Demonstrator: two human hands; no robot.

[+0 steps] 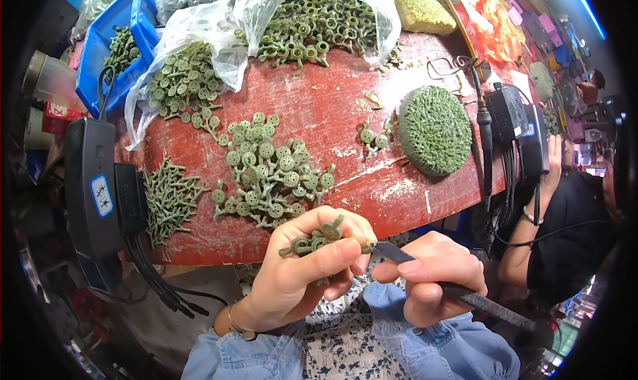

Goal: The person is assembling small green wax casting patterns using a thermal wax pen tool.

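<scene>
Above my lap, my left hand (319,253) is closed around a few small green pieces (309,244), which look like wax and have pierced round heads on short stems. One of them pokes out between thumb and forefinger. My right hand (435,273) grips a flat, dark file-like blade (492,307). The blade's pale tip is at the protruding piece, and its rough far end slants down to the right. A heap of similar green pieces (272,170) lies on the red table (332,101), just beyond my left hand.
Thin green sticks (171,197) are piled at the table's left. A round green textured block (435,130) stands at the right. Plastic bags (229,37) of green parts and a blue bin (100,54) line the back. Black boxes and cables flank both sides; another person (565,234) sits at right.
</scene>
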